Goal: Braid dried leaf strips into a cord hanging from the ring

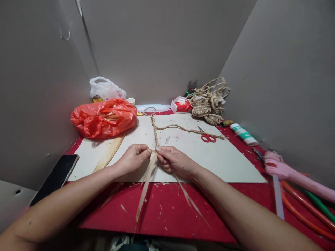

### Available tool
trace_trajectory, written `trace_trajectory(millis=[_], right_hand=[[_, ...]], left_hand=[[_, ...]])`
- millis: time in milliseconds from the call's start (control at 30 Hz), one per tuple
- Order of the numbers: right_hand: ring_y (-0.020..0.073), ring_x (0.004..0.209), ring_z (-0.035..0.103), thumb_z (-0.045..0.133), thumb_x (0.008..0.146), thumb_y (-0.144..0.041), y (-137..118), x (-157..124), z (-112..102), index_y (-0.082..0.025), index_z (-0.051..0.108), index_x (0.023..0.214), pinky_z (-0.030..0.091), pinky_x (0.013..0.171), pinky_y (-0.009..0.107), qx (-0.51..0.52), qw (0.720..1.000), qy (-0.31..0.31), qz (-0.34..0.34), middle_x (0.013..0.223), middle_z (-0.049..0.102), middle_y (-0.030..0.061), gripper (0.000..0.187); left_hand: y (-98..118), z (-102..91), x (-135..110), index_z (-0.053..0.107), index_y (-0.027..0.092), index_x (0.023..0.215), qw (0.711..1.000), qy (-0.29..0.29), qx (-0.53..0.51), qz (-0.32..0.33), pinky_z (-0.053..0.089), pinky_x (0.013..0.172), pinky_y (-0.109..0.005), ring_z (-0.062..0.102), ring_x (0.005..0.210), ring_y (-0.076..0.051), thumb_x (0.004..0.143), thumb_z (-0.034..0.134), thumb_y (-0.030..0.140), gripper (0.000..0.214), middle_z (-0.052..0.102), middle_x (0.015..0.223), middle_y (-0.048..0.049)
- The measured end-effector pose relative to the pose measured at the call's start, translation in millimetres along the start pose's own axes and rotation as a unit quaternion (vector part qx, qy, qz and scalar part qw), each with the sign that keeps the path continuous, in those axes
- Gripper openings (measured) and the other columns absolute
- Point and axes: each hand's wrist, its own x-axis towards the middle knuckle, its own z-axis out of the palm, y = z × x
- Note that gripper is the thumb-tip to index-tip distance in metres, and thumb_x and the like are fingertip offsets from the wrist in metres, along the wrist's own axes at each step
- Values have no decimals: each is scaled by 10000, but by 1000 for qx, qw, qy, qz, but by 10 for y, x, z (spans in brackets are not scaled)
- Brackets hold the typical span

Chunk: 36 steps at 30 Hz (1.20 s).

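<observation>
A tan braided cord of dried husk-like fibre (pixel 156 135) runs toward me down the white board (pixel 217 160), its far end by a metal ring (pixel 150 111). My right hand (pixel 174 159) is closed round the cord's near end, thumb pressed on top. Just left of it, my left hand (pixel 136 155) pinches a thin husk strip pulled taut between the two hands. Loose pale strips (pixel 144 195) hang below the fingers over the red cloth. A second braided length (pixel 183 129) branches to the right, reaching past red-handled scissors (pixel 208 138).
A red plastic bag (pixel 104 118) of husks and a flat husk piece (pixel 111 153) lie left, near a phone (pixel 56 177). Coiled cord bundles (pixel 205 106) and a tissue pack (pixel 181 104) stand behind. A pink glue gun (pixel 288 170) sits right. Grey walls enclose the table.
</observation>
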Motion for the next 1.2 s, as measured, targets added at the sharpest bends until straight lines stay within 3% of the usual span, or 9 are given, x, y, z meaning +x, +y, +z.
trace_trajectory(millis=[133,267,433,500,600,867,1100,1200], right_hand=[[29,351,159,556,794,-499,9,5,70,-176,395,583,101,344,173,-23,999,31,-23,403,258,-103,418],[26,333,166,589,751,-519,21,-1,188,-177,403,565,102,329,176,-16,997,81,-15,383,265,-104,432],[16,344,161,671,669,-502,31,-35,268,-187,373,579,97,330,162,52,991,121,16,406,280,-108,442],[12,353,144,685,664,-486,34,-53,275,-193,345,580,81,335,160,73,990,123,17,412,261,-112,456],[3,366,99,684,682,-453,36,-76,278,-191,336,579,57,343,155,95,988,120,27,424,207,-122,448],[5,384,111,610,644,-172,46,-82,264,-177,348,561,92,339,126,160,981,107,36,435,209,-117,276],[2,366,132,602,665,-202,38,-124,306,-135,478,592,85,326,129,122,986,104,53,408,251,-113,159],[-3,359,121,616,651,-182,31,-129,315,-153,422,562,75,326,133,127,985,100,54,402,241,-119,215]], left_hand=[[66,-31,22,457,153,580,999,5,47,-3,279,523,-210,320,517,-78,824,426,339,308,343,522,60],[167,-9,-45,488,155,584,974,35,219,33,290,520,-217,381,507,-90,844,403,311,315,428,510,35],[334,123,-190,594,133,918,862,-7,504,54,375,554,-259,570,586,-169,847,399,204,220,637,687,-73],[393,191,-230,564,105,1002,820,-37,569,55,403,554,-272,612,634,-202,849,372,149,249,649,732,-110],[440,288,-267,538,72,1034,783,-46,616,70,427,551,-275,632,681,-219,866,325,118,275,637,756,-139],[412,391,-282,540,75,927,770,-34,634,65,441,549,-290,624,694,-234,860,324,93,227,600,734,-135],[275,518,-437,537,73,927,761,-51,639,100,440,546,-307,608,652,-231,863,253,81,292,582,732,-132],[264,519,-475,539,79,913,763,-73,634,100,434,553,-295,606,660,-223,860,264,83,280,581,719,-122]])
